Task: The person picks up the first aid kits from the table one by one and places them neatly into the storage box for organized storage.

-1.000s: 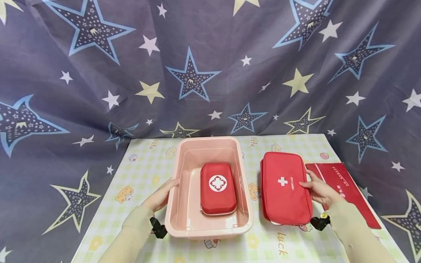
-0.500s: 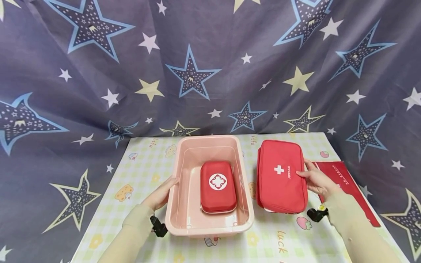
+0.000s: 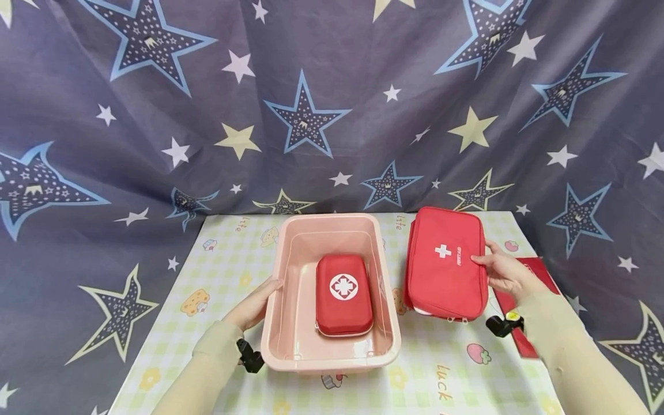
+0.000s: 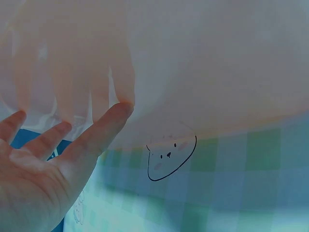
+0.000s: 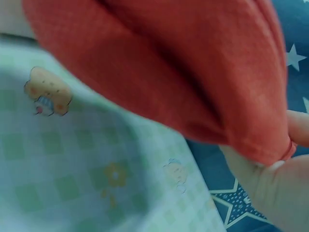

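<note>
My right hand [image 3: 505,271] pinches the right edge of a red first aid bag [image 3: 446,288] with a white cross, thumb on its front face. The bag hangs over the table, right of the pink plastic bin [image 3: 277,323]. In the right wrist view the red fabric [image 5: 193,58] folds above the tablecloth, with the hand [image 5: 270,188] at its corner. My left hand [image 3: 254,305] rests against the bin's left side at the rim. Its fingers [image 4: 104,128] reach out straight to the outer wall in the left wrist view. Inside the bin lies a smaller red hard case [image 3: 343,317] with a white cross emblem.
A flat red packet or booklet [image 3: 526,340] lies at the table's right side, partly hidden by the right arm. The table has a checked cloth [image 3: 176,346] with cartoon prints. A star-patterned curtain [image 3: 332,184] hangs right behind the far edge.
The right hand has carried the red first aid bag upward and toward the back, uncovering more tablecloth in front. The left hand, the bin and the case inside have stayed put.
</note>
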Available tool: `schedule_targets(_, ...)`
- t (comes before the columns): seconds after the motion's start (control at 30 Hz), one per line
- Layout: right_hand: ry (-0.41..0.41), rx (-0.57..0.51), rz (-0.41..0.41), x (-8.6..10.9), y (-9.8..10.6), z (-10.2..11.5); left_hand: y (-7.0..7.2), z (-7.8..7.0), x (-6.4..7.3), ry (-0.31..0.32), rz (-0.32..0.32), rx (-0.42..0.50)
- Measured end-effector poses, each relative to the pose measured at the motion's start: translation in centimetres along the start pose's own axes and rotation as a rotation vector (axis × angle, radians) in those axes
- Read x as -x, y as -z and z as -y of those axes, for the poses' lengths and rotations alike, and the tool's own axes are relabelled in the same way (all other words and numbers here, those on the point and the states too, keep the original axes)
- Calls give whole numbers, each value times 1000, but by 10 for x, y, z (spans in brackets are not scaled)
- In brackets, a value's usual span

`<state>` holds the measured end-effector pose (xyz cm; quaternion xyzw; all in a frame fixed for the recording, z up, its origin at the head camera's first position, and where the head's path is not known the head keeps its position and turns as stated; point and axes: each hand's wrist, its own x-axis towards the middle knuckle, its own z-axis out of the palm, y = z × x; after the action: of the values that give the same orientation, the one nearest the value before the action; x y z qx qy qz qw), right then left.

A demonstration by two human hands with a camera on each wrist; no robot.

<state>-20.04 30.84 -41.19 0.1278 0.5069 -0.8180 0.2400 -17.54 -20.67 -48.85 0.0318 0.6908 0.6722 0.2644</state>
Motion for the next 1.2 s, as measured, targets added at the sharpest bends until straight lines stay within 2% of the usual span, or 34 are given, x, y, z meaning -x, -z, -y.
schedule_targets(0.27,13,-88,31,2,-21,12,0,0,0,-8,14,8)
schedule_targets(0.7,15,-75,55,0,-56,26,-2,-2,2,-6,0,14)
schedule_targets(0.97,38,-97,135,-6,-85,23,-1,-1,0,-2,-18,14)
schedule_targets(1.2,54,-48,149,-11,-116,19,-1,-1,0,-5,-4,7)
